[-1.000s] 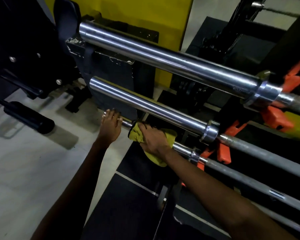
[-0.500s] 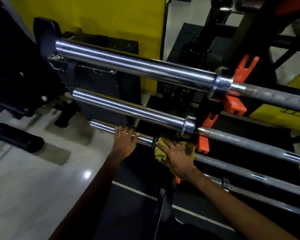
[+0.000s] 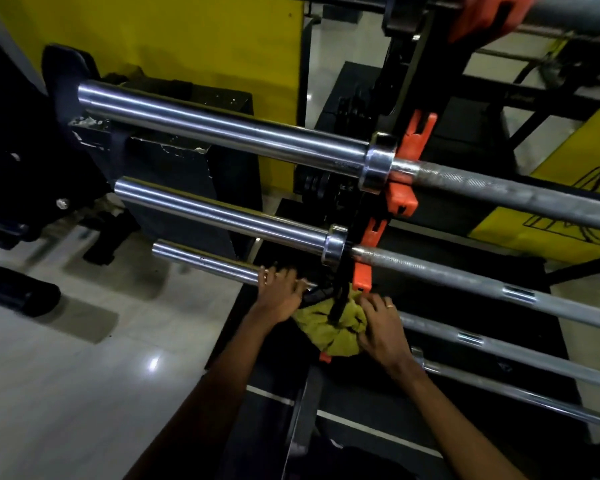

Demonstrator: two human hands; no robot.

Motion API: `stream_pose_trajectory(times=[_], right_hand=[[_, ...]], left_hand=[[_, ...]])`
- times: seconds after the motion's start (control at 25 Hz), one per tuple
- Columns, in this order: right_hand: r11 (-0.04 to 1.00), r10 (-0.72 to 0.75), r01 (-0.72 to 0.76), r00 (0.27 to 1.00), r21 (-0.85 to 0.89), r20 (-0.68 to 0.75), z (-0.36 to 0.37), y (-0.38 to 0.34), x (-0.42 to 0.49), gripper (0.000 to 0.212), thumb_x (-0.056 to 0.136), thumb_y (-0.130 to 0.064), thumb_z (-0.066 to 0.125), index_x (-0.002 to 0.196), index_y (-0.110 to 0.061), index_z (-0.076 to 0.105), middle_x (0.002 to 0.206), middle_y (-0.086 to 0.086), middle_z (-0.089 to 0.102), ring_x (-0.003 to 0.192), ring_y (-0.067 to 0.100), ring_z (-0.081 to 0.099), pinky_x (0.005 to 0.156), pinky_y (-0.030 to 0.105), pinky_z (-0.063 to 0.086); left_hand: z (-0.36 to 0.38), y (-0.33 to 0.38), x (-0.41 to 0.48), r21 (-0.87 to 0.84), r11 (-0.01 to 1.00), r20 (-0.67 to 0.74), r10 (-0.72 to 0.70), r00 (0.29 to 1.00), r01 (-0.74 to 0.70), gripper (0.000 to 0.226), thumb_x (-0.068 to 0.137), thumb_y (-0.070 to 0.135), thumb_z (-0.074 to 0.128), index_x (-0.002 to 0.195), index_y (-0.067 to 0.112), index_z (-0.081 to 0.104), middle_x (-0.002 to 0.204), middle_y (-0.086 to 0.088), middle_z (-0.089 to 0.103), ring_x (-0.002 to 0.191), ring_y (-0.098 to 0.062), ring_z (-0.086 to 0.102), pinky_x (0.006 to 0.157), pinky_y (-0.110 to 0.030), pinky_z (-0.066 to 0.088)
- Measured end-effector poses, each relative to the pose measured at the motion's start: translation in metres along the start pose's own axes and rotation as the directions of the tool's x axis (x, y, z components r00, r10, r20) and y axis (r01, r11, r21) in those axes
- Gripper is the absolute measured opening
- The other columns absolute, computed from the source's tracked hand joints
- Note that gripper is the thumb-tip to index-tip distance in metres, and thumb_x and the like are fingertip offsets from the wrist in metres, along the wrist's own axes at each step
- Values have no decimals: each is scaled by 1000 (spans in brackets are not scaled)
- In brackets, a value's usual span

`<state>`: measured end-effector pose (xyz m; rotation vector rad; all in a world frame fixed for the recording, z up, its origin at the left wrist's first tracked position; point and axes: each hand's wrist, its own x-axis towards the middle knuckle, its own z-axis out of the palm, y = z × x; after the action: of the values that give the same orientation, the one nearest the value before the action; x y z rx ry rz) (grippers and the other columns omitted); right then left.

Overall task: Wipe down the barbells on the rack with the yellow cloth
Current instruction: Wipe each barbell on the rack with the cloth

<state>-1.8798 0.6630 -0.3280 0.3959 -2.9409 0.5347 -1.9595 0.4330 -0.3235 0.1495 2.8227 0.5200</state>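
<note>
Right hand (image 3: 381, 329) fingers bunch yellow cloth (image 3: 326, 332) on third barbell (image 3: 471, 337); axis runs toward 4 o'clock; left hand (image 3: 278, 296) curled round sleeve (image 3: 205, 260).

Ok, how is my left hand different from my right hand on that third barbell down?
The left hand grips bare chrome on the third barbell; the right hand holds the bunched yellow cloth. The left hand is on the sleeve side of the black rack upright; the right hand is on the shaft side. Both sit close to that upright.
</note>
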Motion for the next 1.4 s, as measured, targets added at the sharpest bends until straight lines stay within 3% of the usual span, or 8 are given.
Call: stream_pose_trajectory(times=[0.28, 0.48, 0.6, 0.68, 0.92, 1.12, 1.28, 1.4], right_hand=[[943, 309, -321, 942, -83, -128, -30, 59, -38, 54, 58, -14, 61, 111, -4, 63, 101, 22, 61, 79, 43, 56, 70, 45, 53], [777, 621, -610, 700, 156, -353, -39, 76, -48, 70, 63, -16, 70, 127, -1, 45, 121, 30, 48, 101, 49, 52, 87, 50, 47], [883, 454, -468, 870, -32, -193, -18, 47, -47, 71, 78, -65, 57, 132, -19, 50, 131, 15, 51, 118, 42, 50, 99, 52, 39], [897, 414, -416, 909, -147, -45, 3, 32, -52, 86, 75, -82, 52, 143, -30, 44, 144, 6, 42, 135, 42, 38, 110, 55, 25], [897, 396, -383, 918, -221, 17, -39, 79, -61, 74, 66, -50, 68, 136, -29, 55, 131, 3, 58, 111, 37, 58, 91, 47, 43], [775, 611, -624, 781, -105, -129, -44, 89, -65, 84, 64, -68, 45, 130, -18, 54, 133, 15, 53, 121, 41, 52, 100, 55, 42], [841, 498, -483, 867, -242, -1, -15, 52, -41, 84, 69, -86, 49, 138, -38, 47, 142, 9, 47, 134, 43, 41, 111, 69, 16], [865, 435, -416, 900, -279, 7, -22, 68, -41, 71, 76, -73, 49, 136, -35, 49, 138, 6, 53, 126, 39, 48, 110, 63, 27]], left_hand=[[6, 17, -9, 7, 999, 62, -31, 998, 31, 62, 92, 69, 29, 144, 36, 41, 159, -2, 24, 149, -28, 3, 116, -47, -11], [22, 42, -17, 64, 998, -6, 1, 1000, 0, 66, 96, 55, 36, 150, 18, 30, 161, -12, 16, 149, -32, 1, 118, -50, -8], [45, 67, -30, 34, 994, -67, 109, 992, -107, 58, 99, 41, 38, 152, 18, 27, 160, -12, 20, 149, -32, 5, 118, -52, -1], [52, 73, -33, 12, 994, -66, 105, 992, -105, 53, 101, 43, 34, 151, 24, 30, 160, -10, 19, 149, -32, 3, 117, -52, -2], [47, 64, -28, 62, 989, -83, 142, 986, -137, 51, 99, 36, 42, 149, 28, 34, 158, -7, 28, 147, -31, 14, 117, -53, 8], [37, 60, -22, 15, 984, -36, 180, 983, -179, 48, 103, 37, 32, 150, 30, 31, 159, -2, 26, 148, -28, 14, 118, -51, 5], [38, 67, -26, 39, 990, -12, 137, 990, -137, 54, 102, 47, 25, 151, 24, 30, 159, -12, 23, 147, -35, 12, 118, -49, 5], [39, 81, -41, 94, 957, -95, 282, 955, -274, 53, 95, 37, 43, 141, 10, 45, 151, -24, 31, 140, -42, 27, 116, -53, 20]])
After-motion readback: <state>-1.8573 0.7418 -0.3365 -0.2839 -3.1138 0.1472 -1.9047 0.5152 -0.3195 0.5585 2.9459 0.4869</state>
